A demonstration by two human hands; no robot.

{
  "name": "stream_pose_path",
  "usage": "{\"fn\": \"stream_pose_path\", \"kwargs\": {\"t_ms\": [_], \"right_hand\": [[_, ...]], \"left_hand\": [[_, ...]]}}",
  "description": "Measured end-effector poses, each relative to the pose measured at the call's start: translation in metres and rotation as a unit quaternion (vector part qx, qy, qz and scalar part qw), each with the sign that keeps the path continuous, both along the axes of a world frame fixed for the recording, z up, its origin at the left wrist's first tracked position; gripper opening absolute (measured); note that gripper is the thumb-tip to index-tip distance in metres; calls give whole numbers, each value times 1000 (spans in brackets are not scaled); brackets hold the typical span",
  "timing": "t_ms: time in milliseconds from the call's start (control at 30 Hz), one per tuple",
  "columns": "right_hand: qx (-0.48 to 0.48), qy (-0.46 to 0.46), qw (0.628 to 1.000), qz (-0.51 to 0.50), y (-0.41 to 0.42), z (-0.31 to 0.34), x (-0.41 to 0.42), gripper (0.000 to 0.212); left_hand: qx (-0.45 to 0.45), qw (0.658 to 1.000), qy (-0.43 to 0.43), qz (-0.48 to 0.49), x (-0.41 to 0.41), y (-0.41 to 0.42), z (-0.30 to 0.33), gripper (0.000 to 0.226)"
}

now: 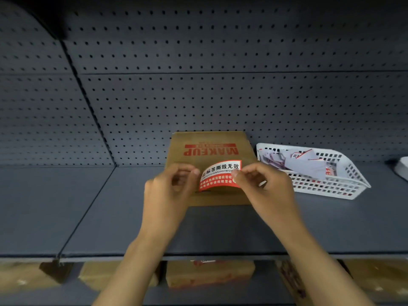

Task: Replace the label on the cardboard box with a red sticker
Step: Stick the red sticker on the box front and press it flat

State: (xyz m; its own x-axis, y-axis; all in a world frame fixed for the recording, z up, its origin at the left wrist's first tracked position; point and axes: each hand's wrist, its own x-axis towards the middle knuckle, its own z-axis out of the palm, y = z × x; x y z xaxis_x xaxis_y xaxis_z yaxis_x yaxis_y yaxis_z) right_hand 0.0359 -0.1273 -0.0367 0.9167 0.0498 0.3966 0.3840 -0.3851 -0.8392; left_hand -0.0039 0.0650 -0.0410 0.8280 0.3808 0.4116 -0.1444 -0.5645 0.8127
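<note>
A brown cardboard box [209, 140] with red "MAKEUP" print lies flat on the grey shelf, its lettering upside down to me. Just above its near half I hold a red and white sticker [218, 176] with Chinese text, bowed upward between both hands. My left hand [170, 186] pinches the sticker's left edge with thumb and forefinger. My right hand [262, 184] pinches its right edge the same way. Whether the sticker touches the box surface I cannot tell.
A white plastic mesh basket [331, 191] with several paper labels stands right of the box. The grey shelf [110, 217] runs wide, backed by a perforated panel [220, 85]. More cardboard boxes [209, 272] sit on the lower shelf. A white object [403, 168] peeks in at far right.
</note>
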Motion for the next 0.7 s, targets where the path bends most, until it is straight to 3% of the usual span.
{"fn": "stream_pose_path", "kwargs": {"t_ms": [100, 233, 467, 700], "right_hand": [[4, 25, 1000, 6, 9, -14, -3, 12], [14, 43, 999, 0, 14, -26, -3, 12], [10, 54, 999, -4, 22, -45, 0, 13], [-14, 65, 998, -17, 26, -60, 6, 15]], "left_hand": [[8, 1000, 11, -28, -3, 2, -13, 32], [-38, 996, 29, -73, -10, 6, -21, 46], [54, 998, 17, -24, 2, 16, -40, 21], [127, 991, 0, 34, 8, 24, -51, 22]]}}
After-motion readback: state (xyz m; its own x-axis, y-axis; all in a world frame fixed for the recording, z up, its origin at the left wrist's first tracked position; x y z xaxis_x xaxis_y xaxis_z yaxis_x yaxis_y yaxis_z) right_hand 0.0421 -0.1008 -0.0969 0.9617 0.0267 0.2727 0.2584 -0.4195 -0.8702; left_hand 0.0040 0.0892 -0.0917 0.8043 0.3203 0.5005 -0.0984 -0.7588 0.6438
